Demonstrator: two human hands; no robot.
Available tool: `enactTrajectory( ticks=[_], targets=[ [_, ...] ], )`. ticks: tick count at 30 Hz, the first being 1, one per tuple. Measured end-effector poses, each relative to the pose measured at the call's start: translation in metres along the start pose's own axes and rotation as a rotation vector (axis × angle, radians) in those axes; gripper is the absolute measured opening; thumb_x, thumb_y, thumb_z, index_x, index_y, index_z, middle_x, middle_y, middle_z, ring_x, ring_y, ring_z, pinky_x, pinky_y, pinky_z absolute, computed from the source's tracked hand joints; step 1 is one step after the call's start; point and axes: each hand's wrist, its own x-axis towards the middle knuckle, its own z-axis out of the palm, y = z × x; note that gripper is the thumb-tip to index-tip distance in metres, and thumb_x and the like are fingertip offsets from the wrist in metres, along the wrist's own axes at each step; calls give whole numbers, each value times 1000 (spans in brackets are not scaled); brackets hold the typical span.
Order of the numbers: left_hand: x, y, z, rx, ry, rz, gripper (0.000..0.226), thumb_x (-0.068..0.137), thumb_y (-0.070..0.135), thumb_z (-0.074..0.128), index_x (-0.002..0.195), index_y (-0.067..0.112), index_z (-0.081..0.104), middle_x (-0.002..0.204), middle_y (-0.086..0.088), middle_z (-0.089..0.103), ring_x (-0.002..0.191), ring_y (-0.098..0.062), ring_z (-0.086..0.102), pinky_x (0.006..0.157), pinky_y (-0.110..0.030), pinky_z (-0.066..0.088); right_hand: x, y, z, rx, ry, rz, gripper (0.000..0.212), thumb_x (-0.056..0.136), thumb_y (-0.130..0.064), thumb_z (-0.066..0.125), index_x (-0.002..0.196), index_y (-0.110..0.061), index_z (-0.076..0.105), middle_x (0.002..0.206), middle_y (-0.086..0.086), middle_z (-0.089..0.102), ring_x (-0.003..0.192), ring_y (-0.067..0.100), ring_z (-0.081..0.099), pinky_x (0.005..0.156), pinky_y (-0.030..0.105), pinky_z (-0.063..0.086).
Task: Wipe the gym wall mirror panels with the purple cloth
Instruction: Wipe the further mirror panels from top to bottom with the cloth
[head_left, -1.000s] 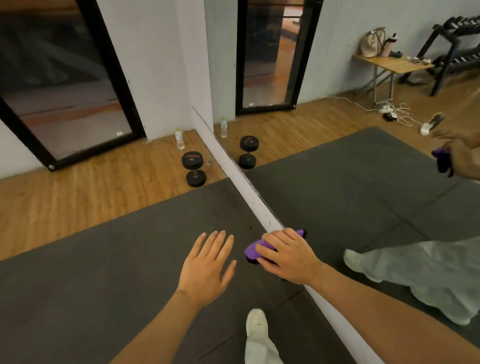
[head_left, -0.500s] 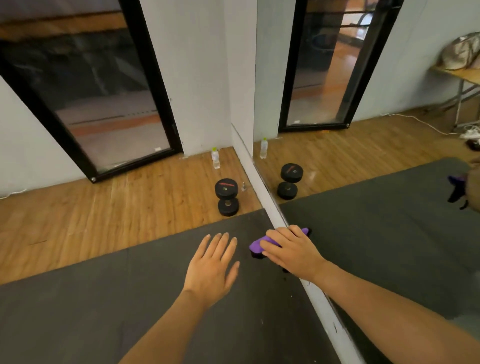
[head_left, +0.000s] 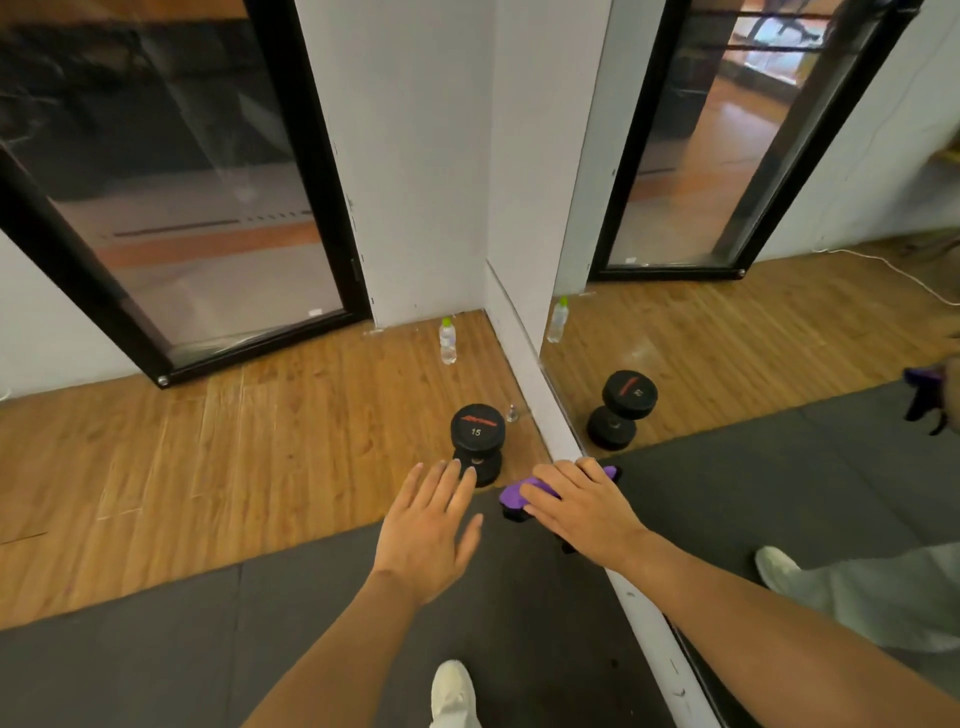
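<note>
My right hand (head_left: 582, 506) presses the purple cloth (head_left: 514, 493) flat against the low edge of the wall mirror panel (head_left: 727, 364), close to its white bottom frame. Most of the cloth is hidden under my fingers; only a purple fold sticks out on the left. My left hand (head_left: 431, 525) hovers beside it with fingers spread and nothing in it, over the dark mat. The mirror fills the right side and reflects the floor, my leg and the cloth in a reflected hand (head_left: 930, 384) at the far right.
A black 15 dumbbell (head_left: 475, 441) stands on the wood floor just beyond my left hand, next to the mirror's base. A water bottle (head_left: 448, 340) stands in the corner. A dark gym mat (head_left: 208, 649) covers the near floor. My white shoe (head_left: 454, 693) is at the bottom.
My view has moved forward along the mirror toward the corner, so the dumbbell is now just past my hands. My right hand stays pressed on the cloth; the left stays spread.
</note>
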Motion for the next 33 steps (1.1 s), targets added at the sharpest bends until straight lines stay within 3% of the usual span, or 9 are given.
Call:
enactTrajectory(
  ticks=[8,13,17,21,24,28,33],
  targets=[
    [97,-90,44,-46,-113,-28,56,97,42,37,130,5,65,130,-13,66,119,-32,63,108,-47,32,114,49,64,51,-300,107,79,46,-19,96,113,-21,53,112,7,64,94,26,63,76,39,54],
    [154,-117,88,-106,-227,-77,72,106,46,9,132,7,63,132,-12,65,122,-31,62,105,-51,48,159,88,124,71,-388,111,78,33,-19,99,105,-21,71,108,7,68,92,27,67,72,38,56],
    [196,-134,138,-128,-286,-98,70,107,44,10,132,7,63,134,-13,64,124,-30,62,104,-52,50,187,119,183,121,-409,129,81,27,-18,100,105,-19,75,107,8,71,91,27,70,71,38,58],
    [236,-151,196,-88,-287,-98,60,100,44,30,129,5,65,130,-14,66,120,-32,64,108,-50,45,209,144,242,157,-384,138,82,26,-17,100,104,-19,75,106,8,71,89,28,71,71,38,58],
    [252,-163,246,-82,-307,-123,67,106,44,18,130,4,65,130,-15,66,120,-33,64,108,-47,33,218,156,290,187,-378,171,79,27,-18,100,103,-18,76,105,8,72,89,27,71,71,38,59],
    [252,-177,312,-116,-354,-159,73,107,44,9,129,2,65,130,-16,66,119,-34,65,109,-50,36,222,158,359,217,-360,223,76,34,-15,99,106,-17,74,108,9,71,92,28,70,73,40,58],
    [257,-200,420,-138,-323,-165,59,97,39,36,133,-1,61,136,-19,61,127,-35,59,110,-46,30,239,153,473,207,-293,326,75,41,-10,96,111,-16,69,111,10,68,98,29,65,75,42,56]
  ],
)
